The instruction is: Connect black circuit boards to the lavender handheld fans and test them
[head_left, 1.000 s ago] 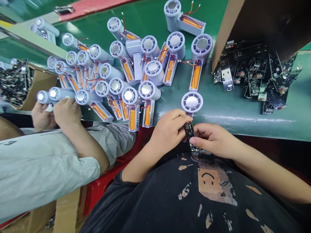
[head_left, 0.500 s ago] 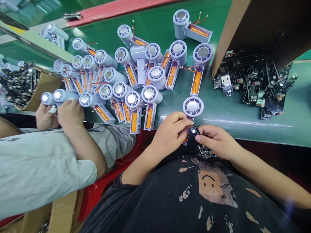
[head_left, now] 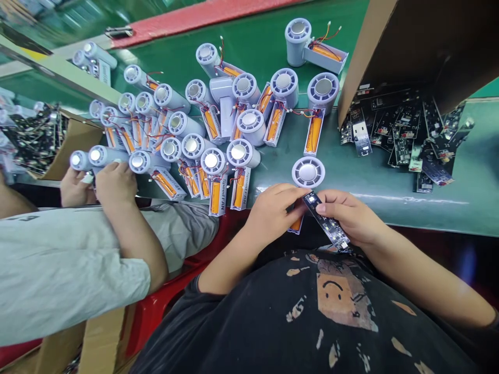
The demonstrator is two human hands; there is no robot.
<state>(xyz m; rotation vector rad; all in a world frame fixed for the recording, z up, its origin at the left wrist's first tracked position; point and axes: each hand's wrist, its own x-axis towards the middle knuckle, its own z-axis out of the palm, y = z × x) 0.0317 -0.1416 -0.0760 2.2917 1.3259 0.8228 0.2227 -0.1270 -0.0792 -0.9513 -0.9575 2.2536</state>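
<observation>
My right hand [head_left: 349,212] is closed on a black circuit board [head_left: 327,221], thumb pressed on its face. The board slants from the upper left down to the right. My left hand [head_left: 275,213] is closed, its fingertips pinched at the board's upper end; what lies between them is hidden. Just beyond the fingers is a lilac handheld fan [head_left: 309,172], its round silver-centred end facing up. Below my left hand, the lower end of its handle [head_left: 295,225] shows an orange battery; the hand covers the rest.
Several lilac fans [head_left: 249,127] with orange batteries and loose wires crowd the green table [head_left: 390,187] to the left. A cardboard box [head_left: 360,57] stands at the right, black circuit boards [head_left: 401,124] spilling from it. At left, a co-worker's hands [head_left: 115,184] handle another fan.
The circuit board has shifted slightly up and now shows more of its length, with its lower end swung right. My left fingertips have moved up slightly along its top end.
</observation>
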